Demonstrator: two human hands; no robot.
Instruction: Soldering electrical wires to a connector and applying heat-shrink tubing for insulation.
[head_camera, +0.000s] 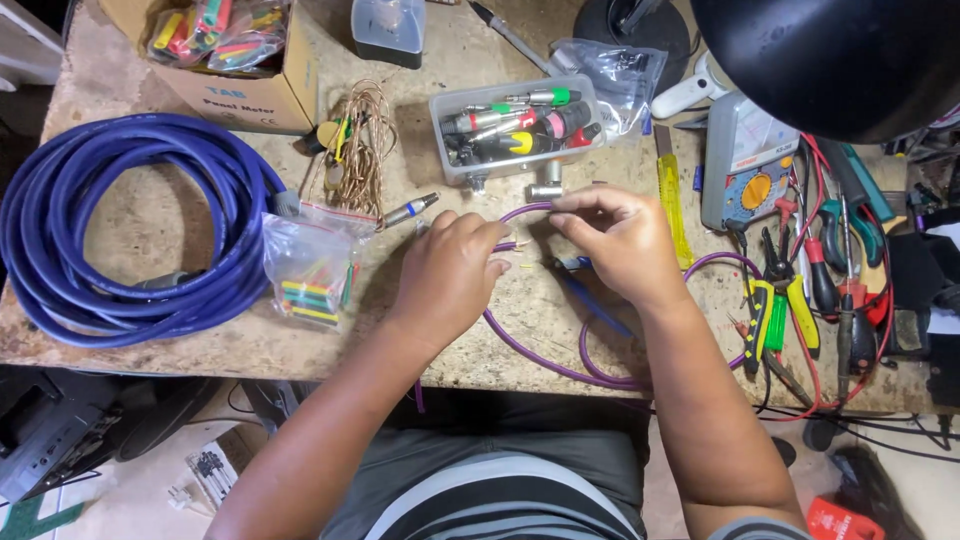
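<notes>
Both hands met over the middle of the worn wooden workbench (150, 225). The left hand (447, 275) was closed around the thin purple cable (530, 350) near its stripped end, thumb and fingers pinching it just above the bench. The right hand (615, 235) came in from the other side, fingertips pinched on that same cable end, where short bare wires poked out between the two hands. From there the purple cable curved down under the left hand, swept toward the near edge of the bench and looped back up by the right forearm.

Just beyond the fingers sat a clear plastic tray of metal audio connectors with coloured rings (515, 125), and a single silver connector (411, 209) lay just left of the left hand. A small clear bag of striped heat-shrink pieces (310, 270) rested near the left wrist. Far left, a thick blue cable coil (110, 230) filled that end. On the right lay a grey multimeter with an orange dial (745, 165), with pliers and screwdrivers with red, green and yellow handles (810, 290) beside it.
</notes>
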